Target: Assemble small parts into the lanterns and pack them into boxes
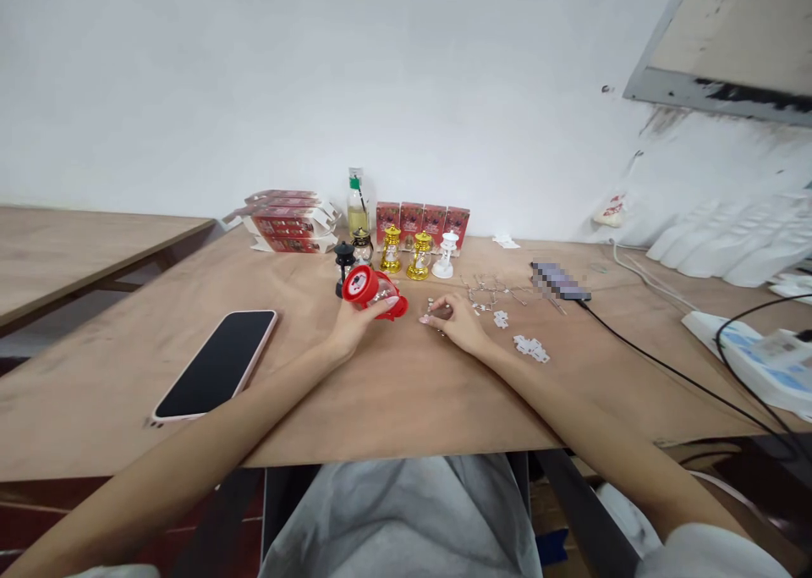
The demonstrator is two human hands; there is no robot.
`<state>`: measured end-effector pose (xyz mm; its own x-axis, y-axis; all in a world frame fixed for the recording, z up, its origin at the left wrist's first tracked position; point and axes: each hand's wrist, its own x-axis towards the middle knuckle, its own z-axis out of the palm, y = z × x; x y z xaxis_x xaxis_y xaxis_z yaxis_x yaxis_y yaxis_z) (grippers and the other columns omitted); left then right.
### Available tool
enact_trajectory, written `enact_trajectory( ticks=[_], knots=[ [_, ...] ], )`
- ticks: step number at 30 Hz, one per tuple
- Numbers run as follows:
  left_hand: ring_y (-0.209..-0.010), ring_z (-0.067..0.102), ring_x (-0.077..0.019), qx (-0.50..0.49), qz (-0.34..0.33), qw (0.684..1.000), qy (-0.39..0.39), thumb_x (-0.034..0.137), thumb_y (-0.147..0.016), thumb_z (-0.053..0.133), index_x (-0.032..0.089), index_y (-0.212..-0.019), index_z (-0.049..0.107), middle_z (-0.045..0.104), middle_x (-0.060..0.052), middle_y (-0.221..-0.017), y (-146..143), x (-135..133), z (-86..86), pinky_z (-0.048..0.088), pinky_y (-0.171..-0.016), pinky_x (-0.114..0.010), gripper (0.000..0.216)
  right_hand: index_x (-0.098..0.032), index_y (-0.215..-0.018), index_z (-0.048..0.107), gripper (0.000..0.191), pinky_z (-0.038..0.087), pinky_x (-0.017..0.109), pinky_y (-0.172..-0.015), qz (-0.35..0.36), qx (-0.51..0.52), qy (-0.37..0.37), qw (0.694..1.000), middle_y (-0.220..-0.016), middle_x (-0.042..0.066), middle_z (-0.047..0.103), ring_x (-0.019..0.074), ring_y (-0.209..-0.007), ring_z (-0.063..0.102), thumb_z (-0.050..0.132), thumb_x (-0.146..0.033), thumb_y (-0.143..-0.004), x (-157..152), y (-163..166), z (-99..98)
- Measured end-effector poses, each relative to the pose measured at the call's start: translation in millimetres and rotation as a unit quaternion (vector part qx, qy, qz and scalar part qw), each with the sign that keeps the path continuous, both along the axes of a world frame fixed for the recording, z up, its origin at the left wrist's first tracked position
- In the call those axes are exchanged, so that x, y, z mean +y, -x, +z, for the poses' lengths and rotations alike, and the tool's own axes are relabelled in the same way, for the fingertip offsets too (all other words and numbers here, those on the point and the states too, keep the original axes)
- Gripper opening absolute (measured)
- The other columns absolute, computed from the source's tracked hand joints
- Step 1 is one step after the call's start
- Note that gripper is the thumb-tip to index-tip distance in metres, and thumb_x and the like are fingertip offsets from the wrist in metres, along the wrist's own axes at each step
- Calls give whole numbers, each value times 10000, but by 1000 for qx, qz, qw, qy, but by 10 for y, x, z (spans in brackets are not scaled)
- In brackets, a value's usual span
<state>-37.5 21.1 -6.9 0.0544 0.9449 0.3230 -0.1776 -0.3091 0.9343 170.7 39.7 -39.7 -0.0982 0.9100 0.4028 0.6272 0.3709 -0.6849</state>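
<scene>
My left hand (350, 327) is wrapped round a small red toy lantern (363, 283), tipped on its side with its round base turned toward me. Just to its right, my right hand (462, 324) rests low over the table with thumb and fingertips drawn together in a pinch. Whatever is between those fingertips is too small to name. Tiny shiny pieces (430, 302) lie beside the fingers. Behind the hands stand a black lantern (344, 265), a dark bronze-looking lantern (362, 248), two gold lanterns (419, 259) and a white lantern (445, 255).
Red printed boxes (424, 220) and a flattened box stack (292, 222) stand along the wall by a bottle (358, 210). Wire pieces (491, 290) and white tabs (531, 348) lie right. Phones (219, 365) flank the hands; a cable runs to a power strip (748, 362).
</scene>
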Motion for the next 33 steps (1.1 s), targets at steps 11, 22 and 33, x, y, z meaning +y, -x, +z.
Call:
enact_trajectory(
  ticks=[11,22,33],
  knots=[
    [-1000,634,-248,110,78,989,-55,342,-566,784,137,-928,607,693,-88,-989,11,11,-13,453,-991,-450,452,-191,-675,582,363,468,356,-773,-76,222,26,972,-690,16,633,175,-700,582,589,-550,-729,339,-413,54],
    [-943,651,-232,117,77,988,-57,337,-576,771,150,-888,615,699,-69,-932,12,17,-21,492,-945,-426,395,-197,-703,595,371,540,349,-813,10,358,93,929,-742,61,700,175,-763,684,566,-558,-786,309,-202,-85],
    [-964,642,-241,94,90,991,-26,360,-555,776,152,-902,617,691,-76,-958,44,77,-36,476,-959,-442,434,-214,-774,613,268,435,395,-980,30,348,33,937,-935,32,696,199,-986,619,554,-474,-792,371,180,-162]
  ],
)
